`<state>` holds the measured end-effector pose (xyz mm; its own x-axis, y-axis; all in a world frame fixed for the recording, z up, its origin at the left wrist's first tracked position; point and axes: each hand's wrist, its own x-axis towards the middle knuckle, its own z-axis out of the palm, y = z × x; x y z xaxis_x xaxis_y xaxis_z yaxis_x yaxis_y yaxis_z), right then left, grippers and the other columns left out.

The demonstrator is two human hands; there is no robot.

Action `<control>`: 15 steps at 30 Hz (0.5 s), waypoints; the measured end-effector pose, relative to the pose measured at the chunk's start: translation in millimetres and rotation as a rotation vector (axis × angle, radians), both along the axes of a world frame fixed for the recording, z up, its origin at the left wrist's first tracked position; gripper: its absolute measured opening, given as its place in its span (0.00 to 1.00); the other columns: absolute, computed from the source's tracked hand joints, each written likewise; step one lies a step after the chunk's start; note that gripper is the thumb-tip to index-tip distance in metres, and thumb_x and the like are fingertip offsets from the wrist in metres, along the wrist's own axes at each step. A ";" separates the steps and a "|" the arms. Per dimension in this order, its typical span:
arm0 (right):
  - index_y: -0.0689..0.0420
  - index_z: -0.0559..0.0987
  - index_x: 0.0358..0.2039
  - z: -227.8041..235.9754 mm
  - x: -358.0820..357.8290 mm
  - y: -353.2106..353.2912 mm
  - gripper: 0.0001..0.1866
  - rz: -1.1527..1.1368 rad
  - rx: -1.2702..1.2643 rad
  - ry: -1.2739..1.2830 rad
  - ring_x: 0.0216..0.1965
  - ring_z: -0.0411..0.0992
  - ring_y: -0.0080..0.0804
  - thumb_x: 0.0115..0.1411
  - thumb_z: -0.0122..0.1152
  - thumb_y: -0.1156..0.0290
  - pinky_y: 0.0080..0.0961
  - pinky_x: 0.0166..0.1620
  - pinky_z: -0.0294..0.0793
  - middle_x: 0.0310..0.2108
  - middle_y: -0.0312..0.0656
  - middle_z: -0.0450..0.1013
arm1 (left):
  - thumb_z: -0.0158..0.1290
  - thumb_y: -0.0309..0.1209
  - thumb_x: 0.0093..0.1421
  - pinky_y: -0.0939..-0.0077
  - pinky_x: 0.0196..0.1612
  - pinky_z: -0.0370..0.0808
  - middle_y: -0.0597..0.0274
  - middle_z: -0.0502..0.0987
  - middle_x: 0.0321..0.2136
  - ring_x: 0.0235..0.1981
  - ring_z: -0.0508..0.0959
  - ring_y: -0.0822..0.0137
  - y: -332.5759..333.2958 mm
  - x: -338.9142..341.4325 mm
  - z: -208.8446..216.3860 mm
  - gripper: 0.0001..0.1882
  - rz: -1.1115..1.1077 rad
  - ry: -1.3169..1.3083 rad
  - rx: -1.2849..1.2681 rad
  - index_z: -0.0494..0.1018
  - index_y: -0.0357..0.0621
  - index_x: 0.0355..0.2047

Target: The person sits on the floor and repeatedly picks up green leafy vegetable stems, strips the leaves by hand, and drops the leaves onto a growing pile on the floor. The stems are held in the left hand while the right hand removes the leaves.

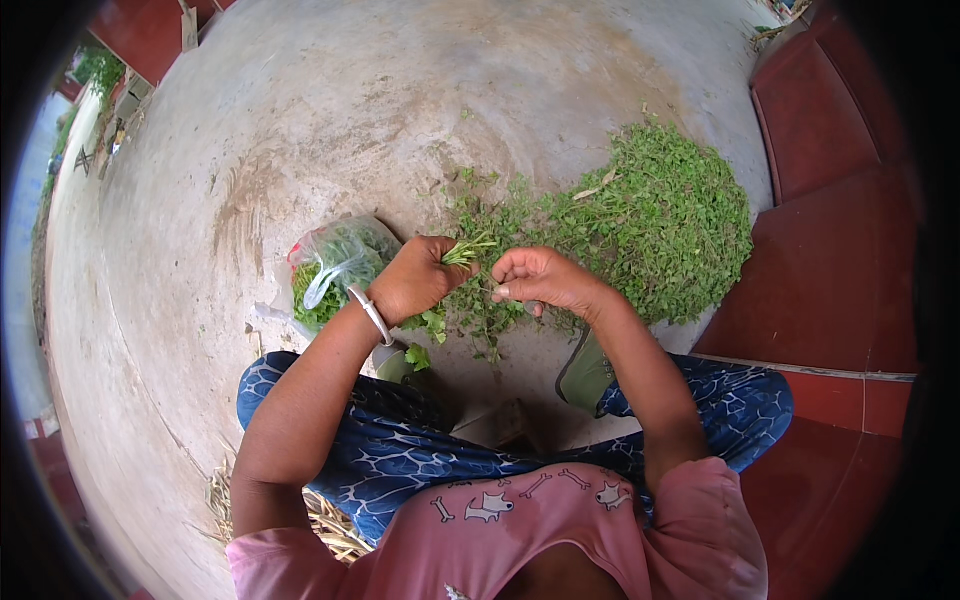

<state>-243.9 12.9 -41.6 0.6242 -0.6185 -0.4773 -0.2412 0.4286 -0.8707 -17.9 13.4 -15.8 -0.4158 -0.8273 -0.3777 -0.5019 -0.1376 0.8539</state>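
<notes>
My left hand (412, 282) is wrapped round a bunch of leafy greens (466, 250). Pale cut-looking stems stick out past the thumb side, and some leaves hang below the fist. Just right of the stems, my right hand (543, 280) has its fingers curled in with the tips close together. Whether something thin sits between those fingertips is too small to make out. Beneath both hands lie loose green sprigs (490, 315) scattered on the concrete. A clear plastic bag (345, 265) with greens inside stands left of my left hand.
A large heap of picked greens (665, 225) spreads over the concrete floor (400, 110) to the right. Red panels (820, 270) border the right side. My shoes (585, 375) are close below the hands. Dry stalks (335, 525) lie at the lower left.
</notes>
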 end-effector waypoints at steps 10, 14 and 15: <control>0.58 0.73 0.35 10.4 -6.8 -8.0 0.09 0.091 -0.152 0.108 0.26 0.64 0.12 0.57 0.58 0.68 0.15 0.23 0.68 0.28 0.30 0.69 | 0.56 0.35 0.56 0.74 0.23 0.64 0.64 0.67 0.14 0.18 0.62 0.76 -1.0 2.0 1.5 0.14 0.090 -0.023 -0.083 0.73 0.34 0.29; 0.58 0.73 0.33 1.8 -27.3 -35.0 0.07 -0.102 -0.155 0.149 0.24 0.64 0.13 0.56 0.57 0.70 0.14 0.24 0.68 0.25 0.29 0.68 | 0.56 0.35 0.54 0.70 0.25 0.67 0.53 0.67 0.13 0.16 0.64 0.70 -5.0 7.0 -9.9 0.15 0.188 -0.058 -0.194 0.72 0.32 0.26; 0.59 0.74 0.31 -38.1 -45.2 -43.6 0.06 0.035 -0.578 0.502 0.20 0.66 0.18 0.56 0.57 0.70 0.20 0.24 0.68 0.24 0.32 0.69 | 0.56 0.34 0.54 0.70 0.25 0.67 0.53 0.67 0.13 0.16 0.64 0.69 -8.0 4.9 -9.7 0.14 0.215 -0.035 -0.234 0.71 0.32 0.25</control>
